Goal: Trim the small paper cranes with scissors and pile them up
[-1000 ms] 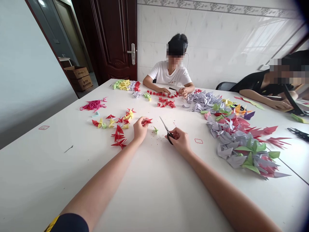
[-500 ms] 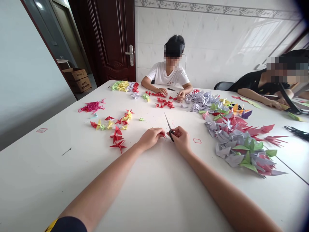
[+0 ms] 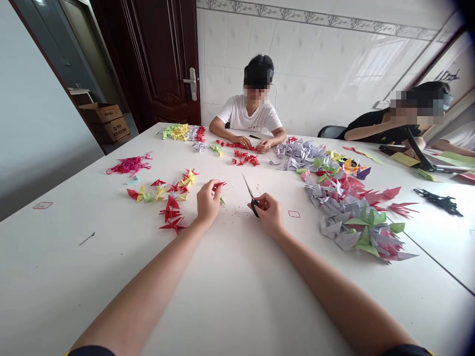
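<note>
My right hand (image 3: 270, 211) grips a pair of scissors (image 3: 249, 188) by the black handle, the pointed blades together and aimed away from me. Between the fingertips of my left hand (image 3: 208, 201) is a small red origami crane (image 3: 221, 184), mostly hidden by the fingers. A little green folded paper (image 3: 222, 200) lies just right of that hand. Left of it, red, yellow and green cranes (image 3: 171, 213) lie in a curved row on the table. Tiny paper scraps are scattered between my hands.
A large heap of folded cranes (image 3: 347, 222) spreads along the right. Pink string (image 3: 129, 165) lies at the left, dark string (image 3: 438, 201) at the far right. Across the white table (image 3: 230, 296) sits a person in a white shirt (image 3: 252, 116); another in black sits by a paper cutter (image 3: 417, 148).
My left hand has drawn away from the scissors, leftward and farther off, with the red crane in its fingers. My right hand stays about in place. The person in black has raised an arm.
</note>
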A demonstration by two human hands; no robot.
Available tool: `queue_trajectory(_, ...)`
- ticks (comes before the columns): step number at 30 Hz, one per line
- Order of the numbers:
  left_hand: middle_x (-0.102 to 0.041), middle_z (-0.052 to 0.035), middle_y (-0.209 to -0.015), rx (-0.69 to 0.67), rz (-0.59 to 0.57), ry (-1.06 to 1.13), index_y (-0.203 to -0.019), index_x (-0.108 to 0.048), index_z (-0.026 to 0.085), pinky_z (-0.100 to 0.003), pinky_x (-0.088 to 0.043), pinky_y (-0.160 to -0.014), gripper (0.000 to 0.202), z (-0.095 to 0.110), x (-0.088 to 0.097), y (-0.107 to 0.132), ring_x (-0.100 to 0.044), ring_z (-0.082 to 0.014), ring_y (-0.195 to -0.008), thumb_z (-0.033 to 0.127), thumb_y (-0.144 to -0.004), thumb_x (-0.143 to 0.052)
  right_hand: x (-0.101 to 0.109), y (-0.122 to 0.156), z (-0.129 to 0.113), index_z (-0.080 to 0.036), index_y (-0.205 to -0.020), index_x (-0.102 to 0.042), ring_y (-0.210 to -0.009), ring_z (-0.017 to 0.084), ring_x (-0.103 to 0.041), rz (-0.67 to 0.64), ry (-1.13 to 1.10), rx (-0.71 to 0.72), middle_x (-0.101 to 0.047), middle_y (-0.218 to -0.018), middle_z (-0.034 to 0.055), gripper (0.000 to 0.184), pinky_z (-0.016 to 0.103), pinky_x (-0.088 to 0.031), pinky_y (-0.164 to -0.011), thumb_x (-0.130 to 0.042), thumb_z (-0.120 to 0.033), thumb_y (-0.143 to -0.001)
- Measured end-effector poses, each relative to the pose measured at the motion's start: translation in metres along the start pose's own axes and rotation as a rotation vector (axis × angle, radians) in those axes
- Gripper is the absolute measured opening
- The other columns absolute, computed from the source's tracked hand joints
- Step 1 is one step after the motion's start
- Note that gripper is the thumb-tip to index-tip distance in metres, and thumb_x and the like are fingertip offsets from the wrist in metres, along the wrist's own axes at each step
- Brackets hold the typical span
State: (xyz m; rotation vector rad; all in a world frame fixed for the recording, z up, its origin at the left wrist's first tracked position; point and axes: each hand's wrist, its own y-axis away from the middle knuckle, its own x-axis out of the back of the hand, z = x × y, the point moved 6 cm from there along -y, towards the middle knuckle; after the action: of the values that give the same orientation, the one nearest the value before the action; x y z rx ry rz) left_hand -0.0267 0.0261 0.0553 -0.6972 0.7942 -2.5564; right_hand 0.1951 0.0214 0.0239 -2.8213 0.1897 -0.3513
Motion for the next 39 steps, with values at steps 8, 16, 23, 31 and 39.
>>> queue_trajectory(8, -0.070, -0.0038, -0.084, 0.063, -0.449, 0.373, -0.090, -0.067, 0.018, -0.026, -0.051, -0.069, 0.012, 0.011, -0.038, 0.017, -0.062, -0.0126, -0.069, 0.020, -0.082, -0.059, -0.001, 0.000, -0.001, -0.022, -0.073, -0.058, -0.051, 0.010, -0.036, -0.022, -0.014, -0.007, -0.051, -0.059, -0.0043, 0.031, 0.025, -0.032, -0.046, -0.079, -0.043, -0.066)
queue_trajectory(16, -0.070, -0.0027, -0.084, 0.144, -0.631, 0.440, -0.087, -0.060, 0.018, -0.024, -0.047, -0.067, 0.006, 0.007, -0.051, 0.027, -0.060, -0.0111, -0.069, 0.020, -0.081, -0.059, -0.001, 0.000, 0.000, -0.021, -0.074, -0.058, -0.053, 0.010, -0.035, -0.028, -0.026, -0.012, -0.047, -0.058, -0.0056, 0.024, 0.024, -0.031, -0.048, -0.077, -0.035, -0.068)
queue_trajectory(23, -0.072, -0.0042, -0.083, 0.281, -0.408, 0.256, -0.088, -0.071, 0.018, -0.027, -0.047, -0.068, 0.018, -0.013, -0.042, 0.013, -0.061, -0.0140, -0.067, 0.014, -0.078, -0.057, -0.001, 0.001, -0.002, -0.021, -0.074, -0.057, -0.052, 0.010, -0.038, -0.038, -0.056, -0.043, -0.053, -0.060, -0.0041, 0.029, 0.025, -0.034, -0.048, -0.078, -0.040, -0.067)
queue_trajectory(31, -0.072, -0.0078, -0.090, 0.517, -0.069, 0.468, -0.090, -0.072, 0.014, -0.031, -0.050, -0.081, 0.018, -0.052, -0.026, 0.000, -0.065, -0.0169, -0.083, 0.018, -0.073, -0.066, -0.007, 0.001, -0.003, -0.022, -0.084, -0.064, -0.059, 0.013, -0.044, -0.153, 0.047, 0.023, -0.056, -0.063, -0.0029, 0.025, 0.027, -0.036, -0.056, -0.076, -0.036, -0.067)
queue_trajectory(39, -0.064, -0.0029, -0.076, 0.505, -0.074, 0.651, -0.081, -0.061, 0.014, -0.027, -0.050, -0.070, 0.005, -0.043, -0.027, -0.001, -0.062, -0.0112, -0.065, 0.018, -0.078, -0.059, -0.009, 0.003, -0.010, -0.023, -0.089, -0.066, -0.064, 0.015, -0.049, -0.180, 0.133, 0.102, -0.064, -0.069, -0.0005, 0.021, 0.029, -0.041, -0.063, -0.069, -0.031, -0.070)
